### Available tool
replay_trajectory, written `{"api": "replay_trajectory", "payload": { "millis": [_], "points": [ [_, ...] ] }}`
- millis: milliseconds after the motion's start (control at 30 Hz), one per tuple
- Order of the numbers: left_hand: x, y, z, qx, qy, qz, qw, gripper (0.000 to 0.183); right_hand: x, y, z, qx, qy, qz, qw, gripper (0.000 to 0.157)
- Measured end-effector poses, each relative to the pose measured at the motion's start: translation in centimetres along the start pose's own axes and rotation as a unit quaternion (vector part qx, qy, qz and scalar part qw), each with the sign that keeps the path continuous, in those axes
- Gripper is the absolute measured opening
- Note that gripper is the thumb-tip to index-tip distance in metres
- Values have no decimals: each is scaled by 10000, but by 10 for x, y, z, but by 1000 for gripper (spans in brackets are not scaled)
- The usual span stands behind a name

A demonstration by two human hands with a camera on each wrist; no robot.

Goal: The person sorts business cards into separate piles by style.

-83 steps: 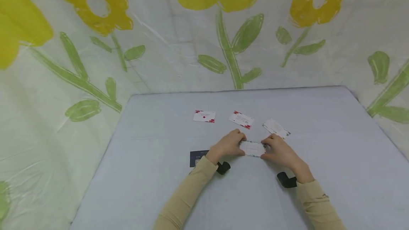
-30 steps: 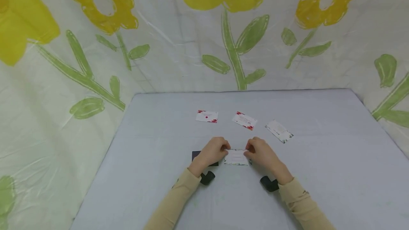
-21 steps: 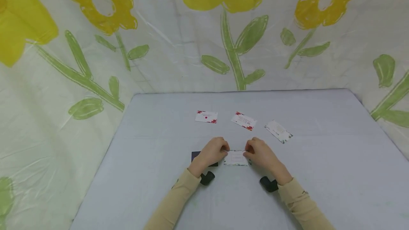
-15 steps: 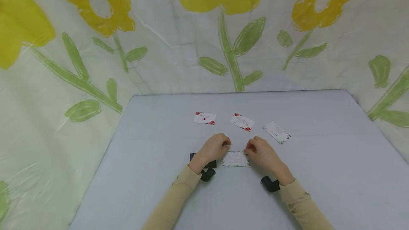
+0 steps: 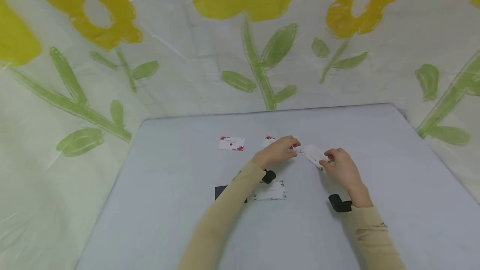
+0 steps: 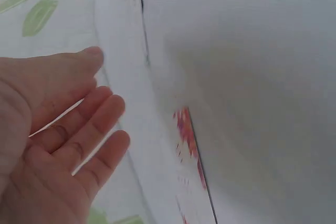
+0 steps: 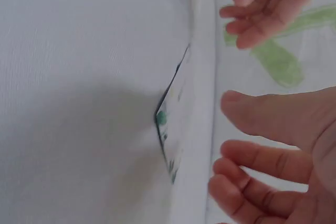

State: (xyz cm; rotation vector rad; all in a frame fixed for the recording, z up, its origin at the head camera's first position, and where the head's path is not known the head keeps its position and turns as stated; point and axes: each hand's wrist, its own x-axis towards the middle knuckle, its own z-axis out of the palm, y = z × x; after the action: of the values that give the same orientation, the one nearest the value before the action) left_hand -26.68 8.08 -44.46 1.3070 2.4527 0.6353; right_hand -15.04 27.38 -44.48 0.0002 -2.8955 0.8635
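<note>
A white card with a green leaf border (image 5: 312, 156) lies slanted on the table between my hands. My right hand (image 5: 343, 170) is over its right end, thumb and fingers apart, gripping nothing. My left hand (image 5: 278, 151) hovers off its left end with relaxed, spread fingers, and covers much of a white card with red flowers (image 5: 269, 140). Both wrist views show the hands above the tabletop with nothing between the fingers. A second leaf-bordered card (image 5: 271, 191) lies nearer the front, partly under the left forearm.
Another red-flowered card (image 5: 231, 143) lies at the back left. A dark navy card (image 5: 220, 192) is partly hidden by the left sleeve. Black wrist camera mounts sit below each wrist. The pale cloth-covered table (image 5: 168, 203) ends at a flower-painted sheet (image 5: 180, 66).
Earlier both hands pulled a leaf-bordered card toward the front left, beside the navy card, then let go. Now they have moved back and right to the slanted leaf card.
</note>
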Motion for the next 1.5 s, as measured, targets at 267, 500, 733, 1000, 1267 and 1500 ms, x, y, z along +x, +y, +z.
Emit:
{"api": "replay_trajectory", "payload": {
  "millis": [267, 500, 733, 1000, 1267, 1500],
  "points": [
    [28, 0, 14, 544, -341, -201, 9977, 44, 2, 5, 15, -309, -405, 360, 9981, 47],
    [35, 3, 16, 1022, -552, -343, 9926, 48, 6, 5, 21, -113, -373, 282, 9988, 46],
    [39, 4, 13, 970, -714, -511, 9914, 47, 13, 10, 16, 429, -579, 425, 9965, 43],
    [41, 8, 10, 947, -589, -702, 9913, 44, 18, 20, 15, 762, -546, 336, 9950, 44],
    [42, 6, 14, 228, 80, -545, 9982, 29, 18, 22, 16, 970, -189, 414, 9942, 33],
    [25, 1, 13, -790, 921, -111, 9925, 14, 15, 19, 17, 1200, 361, 342, 9915, 20]
  ]
}}
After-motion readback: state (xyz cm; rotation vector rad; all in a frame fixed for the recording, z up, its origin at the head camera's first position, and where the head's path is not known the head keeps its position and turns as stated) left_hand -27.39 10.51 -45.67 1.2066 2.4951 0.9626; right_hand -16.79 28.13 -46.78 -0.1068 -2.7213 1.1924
